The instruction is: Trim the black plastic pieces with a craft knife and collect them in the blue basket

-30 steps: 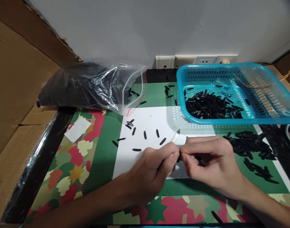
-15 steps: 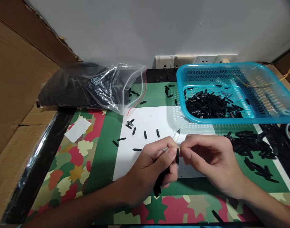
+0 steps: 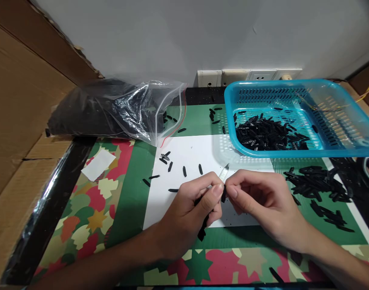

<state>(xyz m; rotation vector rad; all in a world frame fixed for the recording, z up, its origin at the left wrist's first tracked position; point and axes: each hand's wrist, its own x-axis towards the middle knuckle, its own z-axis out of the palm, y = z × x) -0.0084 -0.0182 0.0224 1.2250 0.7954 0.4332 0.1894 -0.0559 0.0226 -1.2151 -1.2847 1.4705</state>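
Observation:
My left hand is closed around several small black strips, whose ends stick out below the palm. Between its thumb and forefinger a single black strip is pinched. My right hand meets it there, thumb and fingertips pressed together at the strip's right edge. Just beyond the fingertips a pale tool with a dark pointed tip shows; its lower part is hidden by my hands. Under them lies a sheet of white paper with several loose strips on it.
A blue plastic basket holding a heap of black strips stands at the back right. More strips lie in a pile beside my right hand. At the back left is a zip bag full of dark material. A cardboard wall borders the left.
My hands have drawn slightly closer together. The right fingertips have shifted left against the pinched strip, which now shows less and sits a little higher.

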